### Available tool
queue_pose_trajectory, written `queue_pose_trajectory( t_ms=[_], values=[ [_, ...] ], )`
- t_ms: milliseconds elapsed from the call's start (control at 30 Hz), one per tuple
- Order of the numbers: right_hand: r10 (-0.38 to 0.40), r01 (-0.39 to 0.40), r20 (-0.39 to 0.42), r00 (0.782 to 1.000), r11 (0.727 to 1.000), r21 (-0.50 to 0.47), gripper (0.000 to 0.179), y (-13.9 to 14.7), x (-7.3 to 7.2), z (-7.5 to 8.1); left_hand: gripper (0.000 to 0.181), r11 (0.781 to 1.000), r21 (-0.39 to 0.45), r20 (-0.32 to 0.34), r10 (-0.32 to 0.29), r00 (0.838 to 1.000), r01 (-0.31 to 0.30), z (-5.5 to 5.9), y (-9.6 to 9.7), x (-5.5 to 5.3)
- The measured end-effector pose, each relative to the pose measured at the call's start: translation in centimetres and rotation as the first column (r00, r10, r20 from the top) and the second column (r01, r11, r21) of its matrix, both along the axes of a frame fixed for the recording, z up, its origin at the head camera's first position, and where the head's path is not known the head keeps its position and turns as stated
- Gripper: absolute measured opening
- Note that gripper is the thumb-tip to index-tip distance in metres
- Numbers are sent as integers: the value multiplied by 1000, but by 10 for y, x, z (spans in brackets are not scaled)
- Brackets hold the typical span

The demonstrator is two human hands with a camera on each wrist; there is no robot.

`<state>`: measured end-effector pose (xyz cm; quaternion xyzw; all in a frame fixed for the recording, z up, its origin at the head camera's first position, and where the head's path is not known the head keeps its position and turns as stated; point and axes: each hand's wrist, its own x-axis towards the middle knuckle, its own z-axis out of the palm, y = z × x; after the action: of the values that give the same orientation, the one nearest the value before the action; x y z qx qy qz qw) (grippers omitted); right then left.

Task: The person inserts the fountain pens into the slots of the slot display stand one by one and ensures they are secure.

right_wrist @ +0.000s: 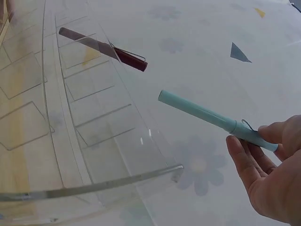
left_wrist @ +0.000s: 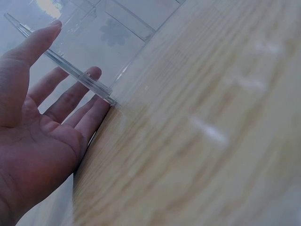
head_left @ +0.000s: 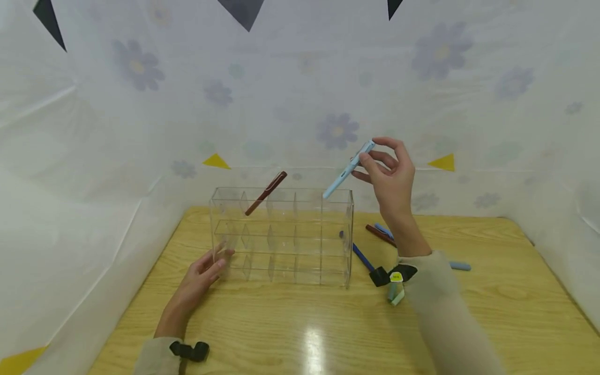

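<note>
My right hand (head_left: 394, 177) pinches a light blue pen (head_left: 348, 171) by its capped clip end, tilted with the other end down at the top right of a clear acrylic organizer (head_left: 321, 237). A dark red pen (head_left: 265, 194) with a metal clip leans in the organizer's top row, its capped end sticking out above. At the organizer's lower left corner, my left hand (head_left: 201, 278) holds the side. Seen from the left wrist, the thumb (left_wrist: 42, 40) and fingers (left_wrist: 70, 99) lie about the clear side edge.
Right of the organizer lie a dark blue pen (head_left: 363, 257), another dark red pen (head_left: 380, 235) and a blue pen (head_left: 384, 230). A pale blue pen end (head_left: 460, 266) and pale green pieces (head_left: 397, 297) show beside my right forearm. Behind the wooden table (head_left: 262, 328) hangs a flowered white sheet (head_left: 290, 78).
</note>
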<state>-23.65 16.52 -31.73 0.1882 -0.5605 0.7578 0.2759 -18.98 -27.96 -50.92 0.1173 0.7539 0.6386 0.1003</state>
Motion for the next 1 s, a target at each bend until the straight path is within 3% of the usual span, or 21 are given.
queue_pose_trajectory(
  t_ms=[367,1000],
  values=[
    [24,-24,47,999,1000,3,29,-32,-12,-5,56,1000,-14,-3,-5,1000,5,2,3,1],
    [79,-117,199,977,975,187,22,-67,-29,-21,56,1000,-5,-15,-19,1000,19,-2,-1,-2]
  ],
)
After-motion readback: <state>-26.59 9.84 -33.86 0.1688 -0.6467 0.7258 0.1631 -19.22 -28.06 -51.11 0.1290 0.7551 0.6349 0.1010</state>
